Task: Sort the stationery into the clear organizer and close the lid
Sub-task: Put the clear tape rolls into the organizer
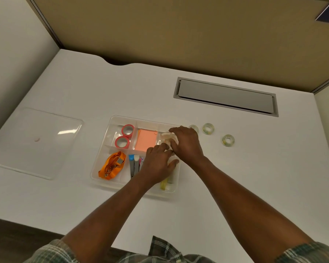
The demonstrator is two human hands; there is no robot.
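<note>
Three clear tape rolls (208,128) lie just right of my right hand (186,143), nearer than my left hand (159,164); both hands' grips unclear.

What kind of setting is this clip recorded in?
Probably an office cubicle: a white desk with a grey cable hatch, enclosed by tan partition panels.

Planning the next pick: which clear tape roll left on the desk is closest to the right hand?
The leftmost clear tape roll, right beside the right hand at the organizer edge; the other two rolls lie farther right.
</note>
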